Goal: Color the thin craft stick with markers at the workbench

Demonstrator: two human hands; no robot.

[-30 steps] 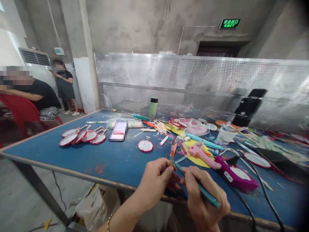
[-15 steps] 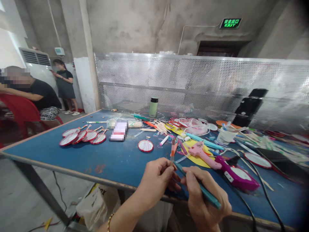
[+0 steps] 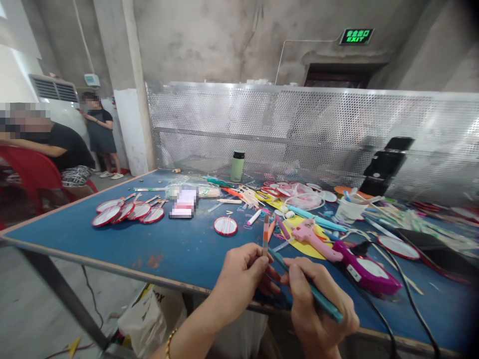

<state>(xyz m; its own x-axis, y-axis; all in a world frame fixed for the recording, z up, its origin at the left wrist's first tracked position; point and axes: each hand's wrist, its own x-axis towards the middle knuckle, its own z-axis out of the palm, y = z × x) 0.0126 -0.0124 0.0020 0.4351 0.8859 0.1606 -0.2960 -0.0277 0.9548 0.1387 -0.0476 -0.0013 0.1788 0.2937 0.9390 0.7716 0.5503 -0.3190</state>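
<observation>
Barely anything shifts: the slim flat wooden stick with orange paint (image 3: 265, 232) now stands a touch more upright. The left hand (image 3: 243, 279) pinches its lower end between thumb and fingertips, so most of the stick rises above them towards 12 o'clock. The right hand (image 3: 318, 304) has its fingers pressed around a thin teal plastic pen-like tool (image 3: 312, 293), whose tip touches the stick's base. Both hover over the near edge of the scuffed blue table (image 3: 149, 239). At 1 o'clock a white paper cup (image 3: 350, 209) holds loose sticks; at 12 o'clock stands a capped green cylindrical bottle (image 3: 237, 167).
</observation>
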